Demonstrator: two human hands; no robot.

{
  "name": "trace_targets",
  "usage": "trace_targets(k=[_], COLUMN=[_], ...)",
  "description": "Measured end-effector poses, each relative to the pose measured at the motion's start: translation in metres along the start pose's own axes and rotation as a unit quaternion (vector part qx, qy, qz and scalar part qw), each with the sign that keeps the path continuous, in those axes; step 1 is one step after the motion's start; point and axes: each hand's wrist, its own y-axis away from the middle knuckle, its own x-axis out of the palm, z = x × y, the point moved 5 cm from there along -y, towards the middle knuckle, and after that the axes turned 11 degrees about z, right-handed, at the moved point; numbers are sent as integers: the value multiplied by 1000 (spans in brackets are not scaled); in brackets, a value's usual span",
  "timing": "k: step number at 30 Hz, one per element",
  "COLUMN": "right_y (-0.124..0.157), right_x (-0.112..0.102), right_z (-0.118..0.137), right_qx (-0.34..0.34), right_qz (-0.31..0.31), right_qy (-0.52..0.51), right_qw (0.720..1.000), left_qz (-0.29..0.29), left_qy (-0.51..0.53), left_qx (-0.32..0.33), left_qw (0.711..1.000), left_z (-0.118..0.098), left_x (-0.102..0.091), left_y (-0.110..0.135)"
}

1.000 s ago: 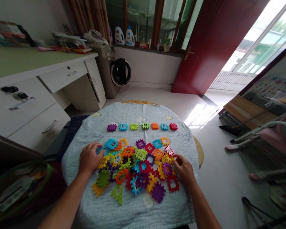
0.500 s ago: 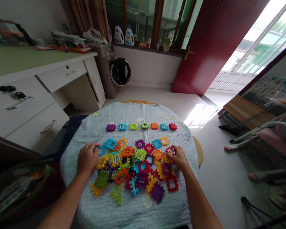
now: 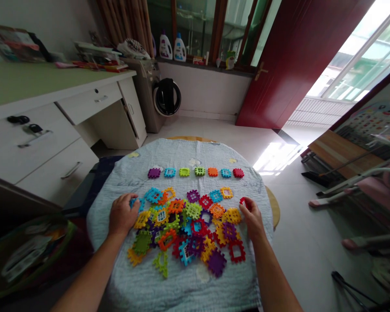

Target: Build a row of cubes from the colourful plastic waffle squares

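A heap of coloured plastic interlocking tiles (image 3: pixel 188 225) lies on a round table under a pale blue cloth (image 3: pixel 182 286). Beyond the heap, a straight row of several tiles (image 3: pixel 196 172) runs from purple at the left to red at the right. My right hand (image 3: pixel 251 216) is at the heap's right edge, fingers pinched on a red tile (image 3: pixel 243 201) lifted just off the pile. My left hand (image 3: pixel 121 214) rests curled at the heap's left edge, fingers on a blue tile (image 3: pixel 135 202).
A white desk with drawers (image 3: pixel 52 130) stands at the left, with a washing machine (image 3: pixel 156 93) behind it. A dark red door (image 3: pixel 286 65) is at the back right. Pink chair parts (image 3: pixel 370 186) stand at the right, a green basket (image 3: pixel 22 255) at the lower left.
My right hand moved up along the heap's right edge, closed on the red tile and drew it out to the right. My left hand stayed at the left edge.
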Motion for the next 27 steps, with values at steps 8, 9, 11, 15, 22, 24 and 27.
trace_targets(k=[8,9,11,15,22,24,27], right_y=[2,7,23,80,107,95,75], right_x=[21,25,43,105,142,139,128], right_z=[29,41,69,113,110,106,100], right_qx=[-53,-72,-126,-198,-169,-168,-162], right_qz=[-11,-13,31,328,385,369,322], right_qy=[214,232,245,283,372,339,313], right_qw=[975,970,961,879,828,849,879], left_qz=[-4,-5,-3,0,-3,-1,1], left_qy=[-10,-11,-13,-16,-15,-14,-13], left_qx=[-6,-6,-6,-1,-5,-7,-9], left_qw=[1000,1000,1000,1000,1000,1000,1000], left_z=[0,0,0,0,0,-1,-1], left_x=[2,2,2,2,2,2,2], left_y=[0,0,1,0,1,1,2])
